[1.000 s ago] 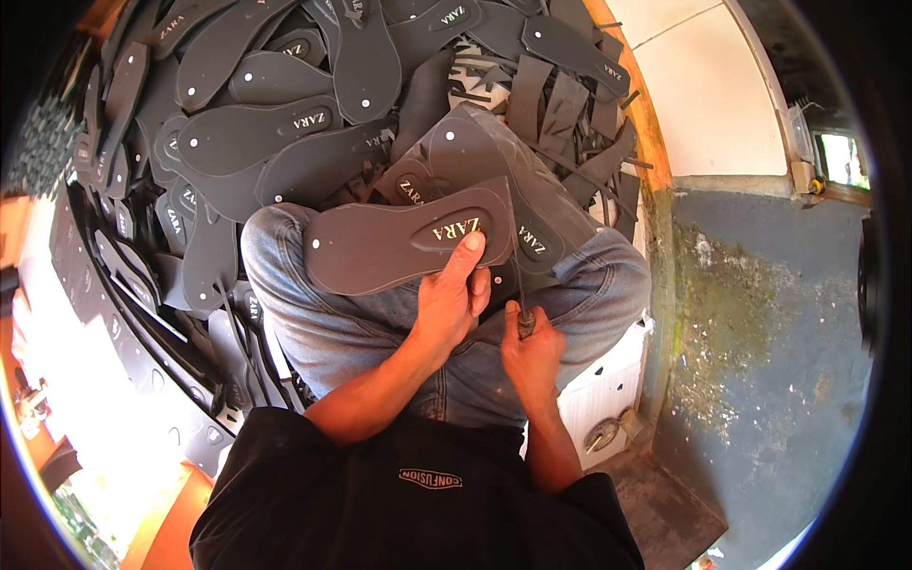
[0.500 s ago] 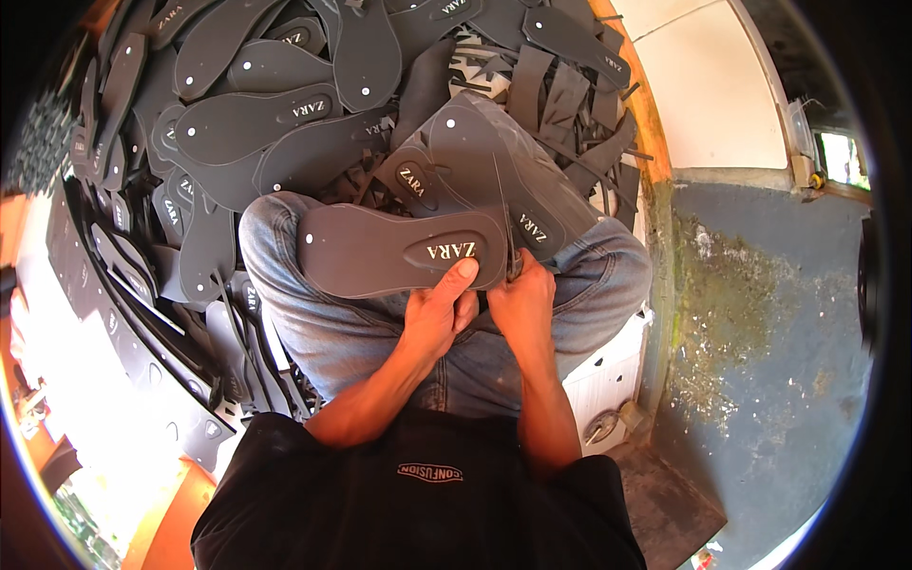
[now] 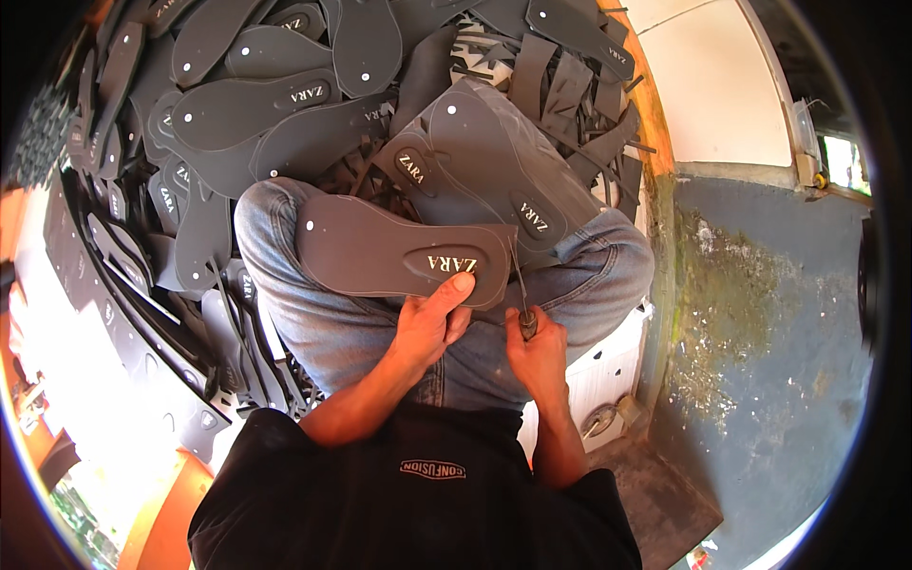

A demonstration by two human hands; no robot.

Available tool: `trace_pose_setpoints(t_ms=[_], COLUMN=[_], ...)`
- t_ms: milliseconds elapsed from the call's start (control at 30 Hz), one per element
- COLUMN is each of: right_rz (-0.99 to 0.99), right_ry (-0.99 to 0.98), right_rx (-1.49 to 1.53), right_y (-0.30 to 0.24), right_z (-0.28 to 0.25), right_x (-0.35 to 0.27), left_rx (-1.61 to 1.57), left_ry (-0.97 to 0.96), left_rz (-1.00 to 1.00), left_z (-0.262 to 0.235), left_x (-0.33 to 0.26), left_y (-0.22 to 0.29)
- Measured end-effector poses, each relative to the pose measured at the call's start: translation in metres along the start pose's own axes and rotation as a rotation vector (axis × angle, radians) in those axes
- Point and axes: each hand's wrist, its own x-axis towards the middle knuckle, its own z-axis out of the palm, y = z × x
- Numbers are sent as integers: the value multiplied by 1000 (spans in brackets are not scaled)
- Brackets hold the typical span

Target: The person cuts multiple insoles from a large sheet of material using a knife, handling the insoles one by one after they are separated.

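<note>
My left hand (image 3: 427, 328) grips a dark sandal sole (image 3: 366, 249) by its heel end, thumb on top beside the pale lettering and fingers underneath. The sole lies level above my left thigh, its rounded toe with a white dot pointing left. In my right hand (image 3: 540, 359) is a slim knife (image 3: 528, 324), fist closed round its handle. Its narrow blade points away from me, close to the sole's heel edge; whether it touches cannot be told. Just beyond lies a dark sheet (image 3: 475, 157) with outlined soles, leaning across my right knee.
Many loose dark soles (image 3: 252, 109) are heaped ahead and to the left. Dark offcut strips (image 3: 565, 95) lie beyond the sheet. A wooden edge (image 3: 654, 123) borders the heap on the right, next to a stained grey floor (image 3: 769, 313). My jeans (image 3: 304, 332) are beneath both hands.
My right hand has drawn back toward me and slightly right, baring the knife's handle and blade. The left hand and sole have shifted only slightly, the heel tilting a little nearer me.
</note>
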Motion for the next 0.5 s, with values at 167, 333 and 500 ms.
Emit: trace_pose_setpoints(t_ms=[167, 333, 500], right_rz=[-43, -253, -79], right_ry=[-162, -185, -234], right_rx=[-68, 2, 279], right_y=[5, -25, -15], right_z=[-9, 1, 15], right_x=[8, 50, 61], left_rx=[29, 39, 121], left_ry=[-32, -22, -118], left_rz=[-36, -23, -222], left_z=[-15, -18, -33], left_x=[-10, -19, -27], left_y=[-7, -10, 3])
